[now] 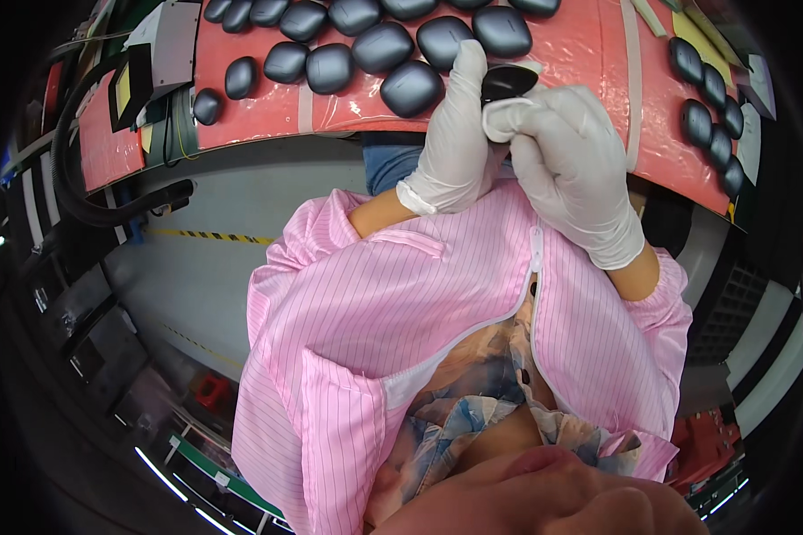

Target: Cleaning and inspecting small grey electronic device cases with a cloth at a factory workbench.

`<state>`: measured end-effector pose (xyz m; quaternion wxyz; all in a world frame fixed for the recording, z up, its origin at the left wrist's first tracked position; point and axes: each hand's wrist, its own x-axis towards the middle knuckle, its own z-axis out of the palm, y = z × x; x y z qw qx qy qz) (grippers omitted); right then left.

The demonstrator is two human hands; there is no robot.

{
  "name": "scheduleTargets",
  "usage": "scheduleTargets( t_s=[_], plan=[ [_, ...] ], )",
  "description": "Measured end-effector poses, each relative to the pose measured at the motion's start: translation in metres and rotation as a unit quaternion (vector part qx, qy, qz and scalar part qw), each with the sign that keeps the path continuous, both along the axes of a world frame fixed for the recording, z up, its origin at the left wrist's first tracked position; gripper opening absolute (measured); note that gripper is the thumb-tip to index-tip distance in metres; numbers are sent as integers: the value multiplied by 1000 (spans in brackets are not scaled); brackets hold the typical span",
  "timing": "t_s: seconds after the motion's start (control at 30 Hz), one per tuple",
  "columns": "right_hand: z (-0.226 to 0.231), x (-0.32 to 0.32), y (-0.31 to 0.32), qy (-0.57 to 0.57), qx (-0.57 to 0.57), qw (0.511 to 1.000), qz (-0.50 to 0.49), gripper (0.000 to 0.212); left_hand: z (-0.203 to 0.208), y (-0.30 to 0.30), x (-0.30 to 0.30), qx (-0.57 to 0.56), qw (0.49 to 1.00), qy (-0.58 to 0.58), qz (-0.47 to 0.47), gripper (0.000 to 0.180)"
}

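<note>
- Left hand (455,143), white glove, fingers pinched on a small dark rounded shell (507,82), index finger stretched up along its left edge.
- Right hand (573,165), white glove, fingers curled tight round a white wipe cloth (509,118) pressed against the shell's lower side.
- Shell is held in the air between both hands, just above the near edge of the red mat (259,116), touching both gloves.
- Looks like a light, stiff plastic piece with a glossy, smooth face; likely slippery in gloves and easy to smudge or scratch. Best gripped by the rim edges, not the face.
- Rows of matching dark shells (382,46) lie on the mat behind the hands; another row (712,89) along the right side.
- Pink striped smock (375,294) fills the lower view; black hose (71,178) at left.
</note>
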<state>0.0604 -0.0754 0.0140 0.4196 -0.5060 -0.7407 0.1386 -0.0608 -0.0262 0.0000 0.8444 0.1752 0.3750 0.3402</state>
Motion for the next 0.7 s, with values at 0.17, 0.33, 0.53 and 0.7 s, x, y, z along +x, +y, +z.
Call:
scheduleTargets(
  t_s=[0.17,0.33,0.53,0.7],
  plan=[
    [-13,-4,-9,12,-21,999,-43,18,-29,-6,0,30,997,-2,-65,67],
    [-18,-1,-22,14,-54,996,-63,19,-37,-6,6,-11,999,7,-36,69],
    [-17,0,-16,-13,-56,996,-65,12,-44,-6,5,-23,998,-33,-41,71],
    [0,25,-20,23,-108,989,-94,19,-51,2,-4,26,981,-145,-124,80]
  ],
)
